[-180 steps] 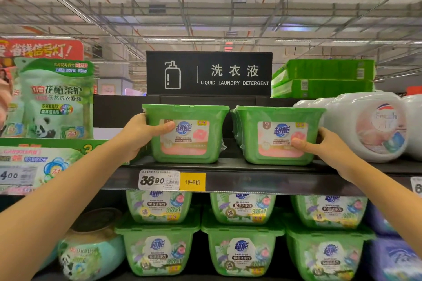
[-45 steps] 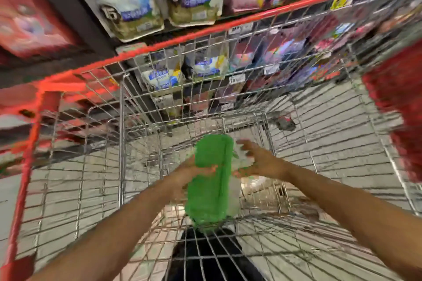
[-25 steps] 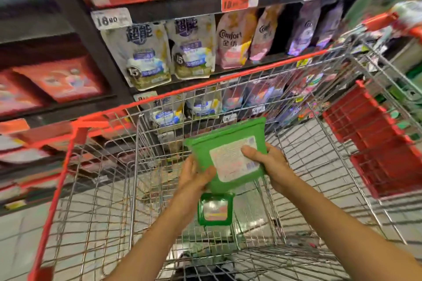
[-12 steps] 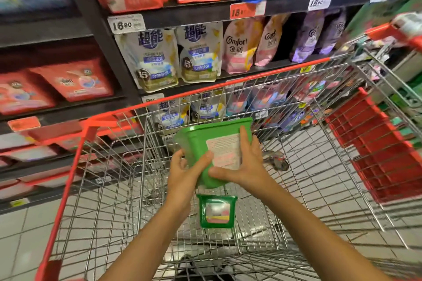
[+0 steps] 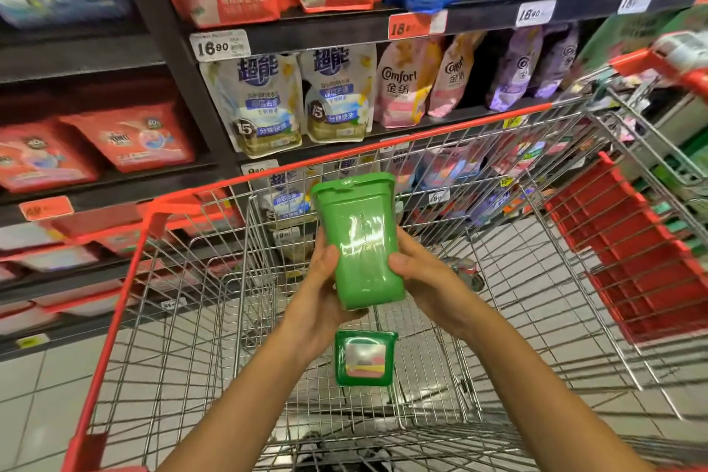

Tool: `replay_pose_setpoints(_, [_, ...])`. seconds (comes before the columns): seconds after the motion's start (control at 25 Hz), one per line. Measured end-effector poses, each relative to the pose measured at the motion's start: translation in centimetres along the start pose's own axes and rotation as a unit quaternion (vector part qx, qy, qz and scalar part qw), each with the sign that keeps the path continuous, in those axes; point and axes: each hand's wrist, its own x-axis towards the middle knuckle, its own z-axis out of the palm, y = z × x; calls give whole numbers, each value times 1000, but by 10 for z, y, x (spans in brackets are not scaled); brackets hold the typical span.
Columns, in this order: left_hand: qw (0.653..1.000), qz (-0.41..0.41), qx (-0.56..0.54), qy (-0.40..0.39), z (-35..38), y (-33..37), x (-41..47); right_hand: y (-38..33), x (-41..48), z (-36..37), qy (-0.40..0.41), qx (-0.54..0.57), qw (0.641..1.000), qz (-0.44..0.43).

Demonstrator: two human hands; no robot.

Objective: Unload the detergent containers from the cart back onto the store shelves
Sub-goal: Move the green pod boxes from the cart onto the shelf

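Note:
I hold a green detergent box [image 5: 360, 241] above the wire cart [image 5: 498, 280], a plain glossy green face turned toward me and its lid rim pointing up and away. My left hand [image 5: 320, 291] grips its lower left side and underside. My right hand [image 5: 421, 276] grips its right side, thumb on the front. A second green detergent box [image 5: 364, 358] with a white and pink label lies on the cart floor directly below my hands.
The cart has a red rim [image 5: 383, 149] and a red folded child seat [image 5: 632, 261] on the right. Beyond it stand dark store shelves [image 5: 344, 27] full of detergent refill pouches with price tags. White floor tiles [image 5: 46, 395] show at the left.
I lifted one green box off the cart floor over the last two seconds. In the last half second I turned it so a plain face shows instead of the label, and raised it slightly.

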Motion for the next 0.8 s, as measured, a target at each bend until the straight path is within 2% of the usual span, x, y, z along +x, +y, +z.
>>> replay_pose_setpoints(0.12, [996,46,49,60,3,-5,4,-4,-2,-2,18,-56,998,-21])
replay_pose_setpoints(0.24, [986,92,105,87,2,-7,6,4,-4,1,109,-45,991,-68])
replay_pose_setpoints(0.32, [983,99,126,92,-3,-1,3,6,-5,-7,137,-11,987,-88])
replay_pose_setpoints(0.44, [984,94,133,71,-15,10,1,9,-11,-22,106,57,987,-107])
replay_pose_setpoints(0.52, [992,73,95,24,-19,13,-1,14,-13,-24,69,93,989,-95])
replay_pose_setpoints(0.6, [994,76,73,12,-21,12,-4,17,-13,-24,55,119,988,-79])
replay_pose_setpoints(0.68, [992,107,56,35,-20,8,-9,14,-13,-22,61,100,991,-64])
replay_pose_setpoints(0.8, [984,161,23,80,-12,6,-14,5,-13,-15,102,-5,994,-50])
